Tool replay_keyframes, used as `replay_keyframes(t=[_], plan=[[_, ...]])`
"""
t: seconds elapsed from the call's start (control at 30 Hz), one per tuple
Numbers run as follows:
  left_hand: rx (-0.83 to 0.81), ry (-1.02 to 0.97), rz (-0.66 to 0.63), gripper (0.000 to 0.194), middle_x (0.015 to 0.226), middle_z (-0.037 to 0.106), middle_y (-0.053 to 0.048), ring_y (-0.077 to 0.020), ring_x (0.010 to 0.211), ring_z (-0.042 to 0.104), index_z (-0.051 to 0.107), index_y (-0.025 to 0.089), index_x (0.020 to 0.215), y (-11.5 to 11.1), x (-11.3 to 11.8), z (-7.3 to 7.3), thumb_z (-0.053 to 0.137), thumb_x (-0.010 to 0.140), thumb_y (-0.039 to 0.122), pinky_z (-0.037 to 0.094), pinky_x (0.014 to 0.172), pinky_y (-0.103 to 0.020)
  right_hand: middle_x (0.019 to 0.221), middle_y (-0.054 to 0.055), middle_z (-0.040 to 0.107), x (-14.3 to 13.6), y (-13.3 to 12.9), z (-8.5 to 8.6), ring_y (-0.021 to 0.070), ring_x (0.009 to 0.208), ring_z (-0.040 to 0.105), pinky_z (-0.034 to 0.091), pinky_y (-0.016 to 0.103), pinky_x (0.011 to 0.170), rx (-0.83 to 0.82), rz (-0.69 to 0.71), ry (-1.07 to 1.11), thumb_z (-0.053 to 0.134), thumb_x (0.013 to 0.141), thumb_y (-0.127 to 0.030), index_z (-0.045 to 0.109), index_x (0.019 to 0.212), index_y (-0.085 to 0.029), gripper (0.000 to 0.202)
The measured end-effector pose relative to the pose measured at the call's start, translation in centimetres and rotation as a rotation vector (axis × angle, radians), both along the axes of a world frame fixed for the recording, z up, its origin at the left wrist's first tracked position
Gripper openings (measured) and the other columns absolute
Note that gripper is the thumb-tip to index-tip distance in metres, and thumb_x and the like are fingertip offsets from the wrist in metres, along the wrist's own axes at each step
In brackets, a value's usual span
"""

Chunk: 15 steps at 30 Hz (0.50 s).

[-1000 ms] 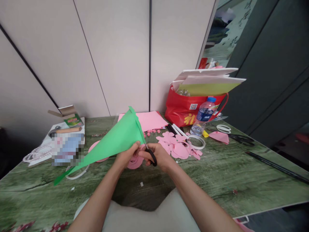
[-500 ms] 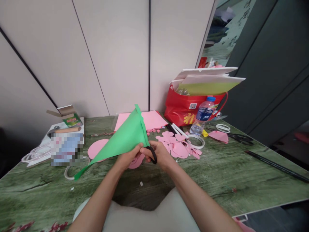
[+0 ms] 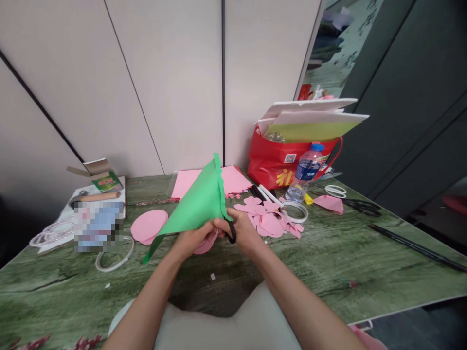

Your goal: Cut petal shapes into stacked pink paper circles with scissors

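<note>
A sheet of green paper (image 3: pixel 199 201), curled and pointing toward the lower left, is held up over the table by my left hand (image 3: pixel 199 236), whose fingers close on its lower edge. My right hand (image 3: pixel 242 228) is wrapped round the black handle of a pair of scissors (image 3: pixel 232 232) beside the paper's right edge, and the blades are hidden. That right edge looks wavy, with a narrow folded strip. Beneath my hands, pink paper rounds (image 3: pixel 204 247) partly show. Pink petal-shaped cutouts (image 3: pixel 272 225) lie to the right of my right hand.
Rolls of tape (image 3: pixel 295 212) and a water bottle (image 3: pixel 306 170) stand before a red bag (image 3: pixel 268 160). Pink sheets (image 3: pixel 233 180) lie at the back. On the left are pink circles (image 3: pixel 149 224), another tape roll (image 3: pixel 115 260) and a small box (image 3: pixel 106 181). Black sticks (image 3: pixel 416 247) lie far right.
The green paper has turned more upright, and its pointed lower-left end has swung right, uncovering the tape roll and pink circles. Both hands stay close together.
</note>
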<state>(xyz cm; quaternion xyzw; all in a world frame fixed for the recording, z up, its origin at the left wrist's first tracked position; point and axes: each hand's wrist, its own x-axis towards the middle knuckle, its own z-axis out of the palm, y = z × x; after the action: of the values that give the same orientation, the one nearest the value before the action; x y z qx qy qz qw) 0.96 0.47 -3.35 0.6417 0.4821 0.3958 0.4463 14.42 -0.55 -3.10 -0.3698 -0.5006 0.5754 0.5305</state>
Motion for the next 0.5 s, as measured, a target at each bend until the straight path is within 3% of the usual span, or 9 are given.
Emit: replay_keyframes(t=[0.3, 0.5], plan=[[0.021, -0.018, -0.130, 0.041, 0.039, 0.043, 0.002, -0.0096, 0.039, 0.034, 0.051, 0.018, 0.043, -0.6, 0.5, 1.2, 0.048, 0.074, 0.045, 0.031, 0.044, -0.025, 0.044, -0.005, 0.046, 0.1, 0.2, -0.3, 0.0063, 0.039, 0.041, 0.033, 0.020, 0.038, -0.017, -0.014, -0.005, 0.073, 0.054, -0.041, 0.049, 0.054, -0.016, 0.035], [-0.036, 0.038, -0.218, 0.038, 0.043, 0.049, 0.002, -0.0103, 0.044, 0.041, 0.050, 0.019, 0.045, -0.5, 0.3, 0.7, 0.045, 0.076, 0.040, 0.034, 0.050, -0.024, 0.049, -0.006, 0.045, 1.0, 0.7, -0.8, 0.0054, 0.042, 0.040, 0.035, 0.019, 0.040, 0.038, -0.106, 0.028, 0.071, 0.056, -0.043, 0.051, 0.060, -0.016, 0.033]])
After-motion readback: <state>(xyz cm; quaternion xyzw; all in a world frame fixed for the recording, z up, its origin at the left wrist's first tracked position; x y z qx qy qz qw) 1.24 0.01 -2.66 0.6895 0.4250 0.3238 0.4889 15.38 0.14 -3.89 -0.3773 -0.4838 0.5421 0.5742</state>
